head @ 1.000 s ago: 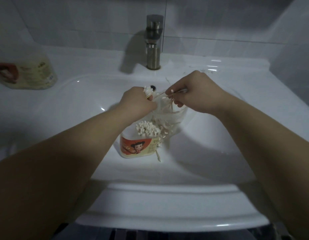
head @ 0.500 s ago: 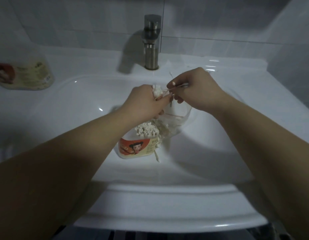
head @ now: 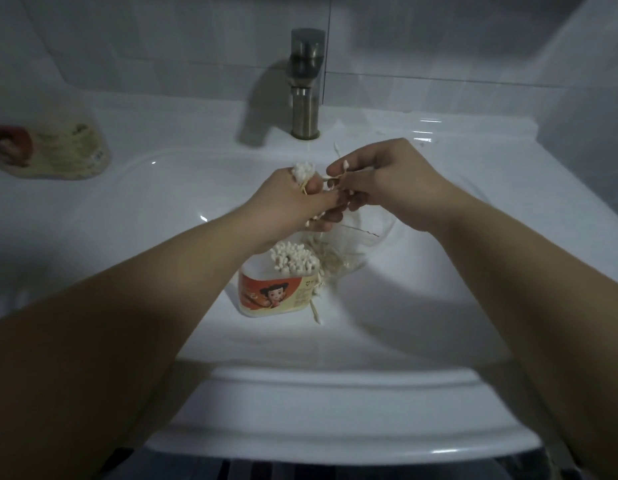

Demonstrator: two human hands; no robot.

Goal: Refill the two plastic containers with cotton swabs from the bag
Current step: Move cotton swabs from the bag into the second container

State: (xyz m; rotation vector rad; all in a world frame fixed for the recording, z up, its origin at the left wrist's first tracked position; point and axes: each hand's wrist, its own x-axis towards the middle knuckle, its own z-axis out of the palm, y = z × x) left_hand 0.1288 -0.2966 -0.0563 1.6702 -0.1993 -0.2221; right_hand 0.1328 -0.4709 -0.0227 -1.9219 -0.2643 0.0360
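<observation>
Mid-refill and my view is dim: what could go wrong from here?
The left hand grips a loose bunch of swabs over the sink; some could slip, as strays already lie by the container. The container stands on the sink's slope and might tip.

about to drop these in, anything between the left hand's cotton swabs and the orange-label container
Nothing visible. The left hand grips the white-tipped cotton swab bundle above the open orange-labelled plastic container; the clear plastic bag lies beside it.

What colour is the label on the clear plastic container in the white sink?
Mostly orange with a cartoon figure, on the clear plastic container; the head view shows it.
</observation>
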